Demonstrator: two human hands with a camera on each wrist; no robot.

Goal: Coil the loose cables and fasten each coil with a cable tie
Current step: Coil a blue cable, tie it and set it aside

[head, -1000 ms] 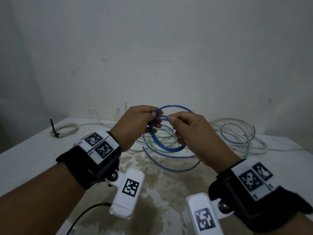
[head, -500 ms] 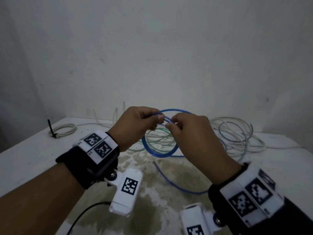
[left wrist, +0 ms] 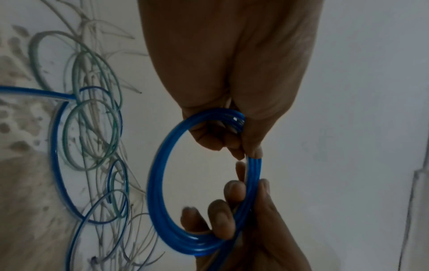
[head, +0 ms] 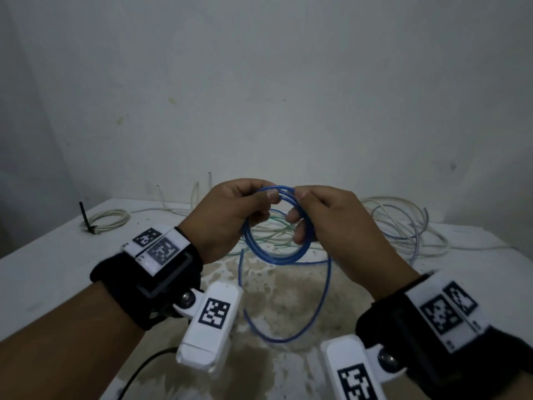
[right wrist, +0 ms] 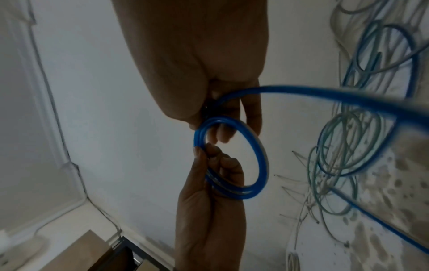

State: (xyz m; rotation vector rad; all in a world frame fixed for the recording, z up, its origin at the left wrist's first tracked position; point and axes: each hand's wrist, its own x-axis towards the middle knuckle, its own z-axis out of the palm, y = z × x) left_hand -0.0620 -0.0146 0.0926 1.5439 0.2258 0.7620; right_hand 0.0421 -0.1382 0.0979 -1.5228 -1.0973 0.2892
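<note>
Hands | your left hand and right hand both pinched the blue cable coil at its top | coil was held above the table | loose tail hung below.

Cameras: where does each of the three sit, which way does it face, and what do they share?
Head: on the person's head, facing forward and down at the table; shows both forearms, left hand and right hand gripping the blue coil.
Left wrist: on the left wrist, looking along the left hand; the right hand comes in from below.
Right wrist: on the right wrist, looking along the right hand; the left hand comes in from below.
Shared: all three show both hands, the blue coil and the loose cables.
</note>
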